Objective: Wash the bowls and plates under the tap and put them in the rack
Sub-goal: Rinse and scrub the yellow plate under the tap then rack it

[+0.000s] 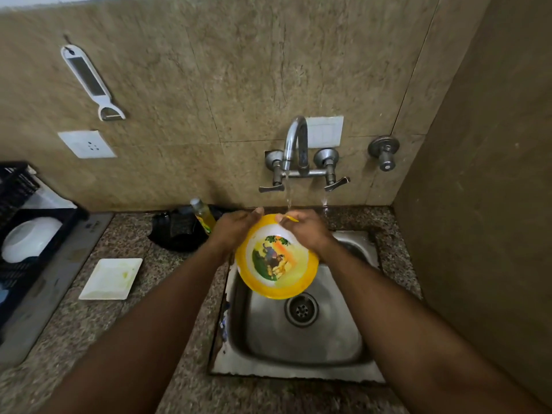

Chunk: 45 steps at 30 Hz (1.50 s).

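I hold the yellow picture plate [276, 261] over the steel sink [301, 348], centre of frame, tilted with its far rim raised toward the tap [294, 144]. My judgement: the tilt lets the running stream strike the top edge and sheet down into the basin rather than onto the counter. My left hand [236, 227] grips the rim at the upper left, fingers curled behind it. My right hand [304, 230] lies over the upper right rim, fingers curled at the edge where the water lands; I judge it is rubbing there, though the blur prevents certainty.

A soiled white square plate [111, 278] waits on the speckled granite counter [155, 294], left of the sink, apparently next in line. The black rack [33, 210] stands at the far left edge, with a white bowl [28, 239] upturned in it. A dish-soap bottle [204, 218] and dark cloth [176, 234] sit behind the sink, near my left hand.

The wall is mottled tan tile. A white peeler-grater [89, 79] hangs upper left, above a socket plate [86, 144]; a spare valve [383, 150] sits right of the tap.
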Tool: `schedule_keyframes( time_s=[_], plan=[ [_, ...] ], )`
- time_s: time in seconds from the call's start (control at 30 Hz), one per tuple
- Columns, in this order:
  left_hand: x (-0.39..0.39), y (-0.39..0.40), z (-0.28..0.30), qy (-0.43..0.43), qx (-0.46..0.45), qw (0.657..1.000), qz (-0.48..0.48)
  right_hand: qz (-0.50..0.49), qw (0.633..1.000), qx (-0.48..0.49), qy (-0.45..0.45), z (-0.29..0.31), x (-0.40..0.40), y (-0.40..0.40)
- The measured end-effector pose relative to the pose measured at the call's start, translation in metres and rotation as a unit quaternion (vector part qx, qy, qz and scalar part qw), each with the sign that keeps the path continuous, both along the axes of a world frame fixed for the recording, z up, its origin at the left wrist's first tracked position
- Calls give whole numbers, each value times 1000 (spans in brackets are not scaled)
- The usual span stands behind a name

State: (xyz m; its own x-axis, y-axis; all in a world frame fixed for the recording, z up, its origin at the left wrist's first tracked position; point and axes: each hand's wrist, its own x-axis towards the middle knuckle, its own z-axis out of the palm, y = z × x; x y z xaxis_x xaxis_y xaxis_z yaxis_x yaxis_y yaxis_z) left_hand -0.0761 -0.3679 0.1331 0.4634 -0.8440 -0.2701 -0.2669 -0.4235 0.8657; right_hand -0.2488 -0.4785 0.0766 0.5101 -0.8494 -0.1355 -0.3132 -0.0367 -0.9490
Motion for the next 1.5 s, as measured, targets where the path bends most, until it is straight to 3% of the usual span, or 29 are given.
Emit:
schedule_keyframes(
  time_s=[0.13,0.2,0.3,0.4,0.47,0.57,0.67,0.73,0.9,1.0,1.13,1.2,1.33,1.43,1.5],
  plan=[
    [-3,-17,4,-165,19,980,-108,69,995,53,-49,10,-1,3],
    [-1,-21,2,-202,-2,976,-80,67,983,132,-111,5,-7,4],
    [-3,-20,-7,-189,-44,981,-9,-6,960,213,-182,-2,-12,4],
    [-18,-18,-14,-226,-76,971,13,-147,975,154,-70,3,-4,4],
    [-24,-18,-17,-240,-89,967,24,-180,977,111,-5,5,-2,1],
    [-22,-15,-19,-204,-106,971,64,-136,987,91,-10,9,-3,-7],
    [-17,-13,-18,-177,-127,970,106,-97,969,179,-138,11,-12,-4],
    [-23,-11,-16,-188,-136,966,111,-117,957,203,-170,2,-13,1],
    [-40,-1,-26,-218,-136,959,118,-208,975,68,25,6,-5,7],
    [-34,5,-27,-182,-130,959,173,-157,985,64,-29,13,-5,6],
    [-30,9,-24,-158,-154,948,228,-121,964,179,-152,5,-6,13],
    [-35,12,-24,-167,-165,944,229,-155,954,199,-163,-2,-2,18],
    [-46,15,-27,-176,-185,931,262,-271,936,211,-83,-1,10,22],
    [-43,14,-29,-164,-187,919,307,-195,960,168,-112,8,10,26],
    [-37,15,-29,-171,-188,909,331,-153,952,193,-182,6,8,30]
  ],
)
